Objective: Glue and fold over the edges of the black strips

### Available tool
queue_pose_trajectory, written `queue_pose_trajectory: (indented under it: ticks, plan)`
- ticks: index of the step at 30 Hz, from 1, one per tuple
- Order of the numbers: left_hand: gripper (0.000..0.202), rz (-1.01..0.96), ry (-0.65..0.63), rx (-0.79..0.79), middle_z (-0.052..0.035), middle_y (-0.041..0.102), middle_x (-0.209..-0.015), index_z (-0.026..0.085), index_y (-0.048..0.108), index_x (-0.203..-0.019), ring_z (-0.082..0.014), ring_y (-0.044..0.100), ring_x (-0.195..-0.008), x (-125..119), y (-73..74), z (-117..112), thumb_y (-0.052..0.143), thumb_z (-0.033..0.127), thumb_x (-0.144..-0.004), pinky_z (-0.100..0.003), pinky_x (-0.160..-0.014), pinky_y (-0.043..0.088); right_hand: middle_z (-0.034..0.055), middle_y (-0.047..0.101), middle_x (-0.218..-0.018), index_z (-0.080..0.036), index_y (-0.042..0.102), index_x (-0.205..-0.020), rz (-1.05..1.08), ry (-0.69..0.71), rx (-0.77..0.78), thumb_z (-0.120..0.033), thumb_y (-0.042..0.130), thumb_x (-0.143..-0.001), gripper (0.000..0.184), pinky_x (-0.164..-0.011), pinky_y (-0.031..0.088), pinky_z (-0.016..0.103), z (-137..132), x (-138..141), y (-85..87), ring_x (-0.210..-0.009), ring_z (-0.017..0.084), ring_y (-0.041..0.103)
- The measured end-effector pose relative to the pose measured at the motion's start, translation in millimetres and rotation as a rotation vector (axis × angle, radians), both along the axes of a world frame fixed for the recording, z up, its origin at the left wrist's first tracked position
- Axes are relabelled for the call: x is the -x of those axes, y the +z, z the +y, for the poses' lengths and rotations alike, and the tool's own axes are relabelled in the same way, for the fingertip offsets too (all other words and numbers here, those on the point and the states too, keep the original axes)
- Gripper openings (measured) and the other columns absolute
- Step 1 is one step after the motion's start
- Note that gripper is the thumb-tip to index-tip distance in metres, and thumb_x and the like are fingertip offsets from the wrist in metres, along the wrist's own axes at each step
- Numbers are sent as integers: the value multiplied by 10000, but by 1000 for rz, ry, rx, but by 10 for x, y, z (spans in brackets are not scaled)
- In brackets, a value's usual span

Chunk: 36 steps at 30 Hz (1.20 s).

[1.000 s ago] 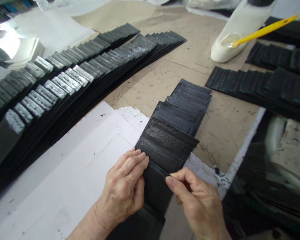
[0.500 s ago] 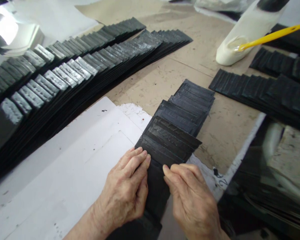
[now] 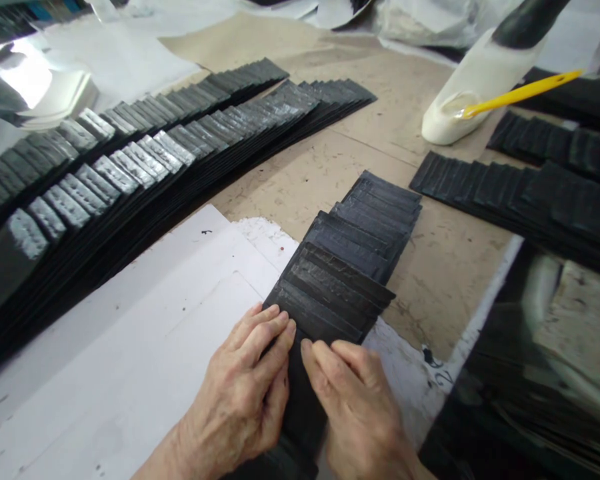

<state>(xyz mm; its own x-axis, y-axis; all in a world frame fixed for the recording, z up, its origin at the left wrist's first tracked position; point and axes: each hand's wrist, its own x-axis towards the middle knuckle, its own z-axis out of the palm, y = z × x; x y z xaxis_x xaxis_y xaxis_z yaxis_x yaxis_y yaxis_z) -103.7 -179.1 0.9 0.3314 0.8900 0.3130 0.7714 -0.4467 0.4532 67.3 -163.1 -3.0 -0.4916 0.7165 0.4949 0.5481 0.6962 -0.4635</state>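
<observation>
I see my left hand [image 3: 245, 393] and right hand [image 3: 360, 407] lying flat, fingers nearly straight, pressing the nearest black piece [image 3: 303, 400] (gripping nothing). The fanned stack [image 3: 355, 247] extends far-right from them.

Stained tan paper-covered worktable [image 3: 320, 167], brightly lit.
A flat white paper sheet [image 3: 130, 347] covers its near left part; harsh glare [image 3: 25, 80] glints at upper left.

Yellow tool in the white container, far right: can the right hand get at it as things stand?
Probably yes. Between the right hand and the yellow tool lie only flat black pieces and bare tabletop, nothing upright. It is a long stretch, though.
</observation>
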Motion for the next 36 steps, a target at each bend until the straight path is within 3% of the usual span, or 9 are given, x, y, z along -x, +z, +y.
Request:
queue_pose_trajectory:
  ticks: [3,8,12,15,20,25,31,36]
  plan:
    - [449,51,-18,12,-133,487,-1222,56,468,-1233,-233,393,-1230,23,-3,-10,465,59,-784,-453,-1089,325,126,627,-1017,-6,619,-1026,-43,-33,-72,-39,319,-862,343,-759,411,320,-46,56,-30,-932,205,510]
    - [479,105,-14,-25,-123,492,-1230,81,464,-1251,-240,389,-1236,52,-8,-6,457,81,-772,-466,-1073,340,124,592,-970,-27,557,-1176,-98,-81,24,-112,389,-872,358,-716,435,283,-22,64,-90,-842,169,505]
    - [440,77,-19,-23,-130,524,-1195,75,490,-1222,-236,418,-1211,39,22,8,456,119,-786,-436,-1029,407,114,600,-940,-40,623,-1031,-135,-67,-119,-72,397,-856,287,-701,437,285,-40,40,-108,-836,179,503]
    - [418,92,2,-31,-118,569,-1139,83,516,-1192,-220,465,-1169,14,45,7,474,97,-776,-417,-1009,434,84,599,-897,-90,638,-948,-97,-85,-70,-75,441,-848,221,-711,436,267,10,-21,-23,-803,156,511]
    - [321,-95,50,-35,-83,587,-1068,124,573,-1098,-172,512,-1097,-9,53,19,494,81,-789,-348,-995,432,111,590,-909,-71,597,-1010,-197,-265,-70,-195,556,-818,232,-740,446,332,245,-73,84,-825,200,525]
    - [315,-140,146,-15,-91,565,-1068,114,547,-1122,-141,527,-971,25,101,233,514,65,-812,-277,-821,480,71,581,-833,-135,562,-922,-252,-282,29,-232,589,-776,178,-672,440,347,352,-41,61,-781,210,520]
    - [277,-9,-121,54,-72,580,-1007,179,541,-1105,-198,498,-899,47,134,609,496,125,-836,-378,-757,406,17,531,-726,-188,531,-754,-152,-312,264,-142,650,-663,157,-633,411,340,405,-31,124,-722,197,495]
    - [223,71,-172,180,-61,575,-947,189,529,-1046,-210,464,-853,60,140,672,491,179,-827,-406,-754,334,24,532,-734,-188,541,-721,-128,-269,253,-131,604,-710,86,-634,387,324,378,-49,161,-727,188,482]
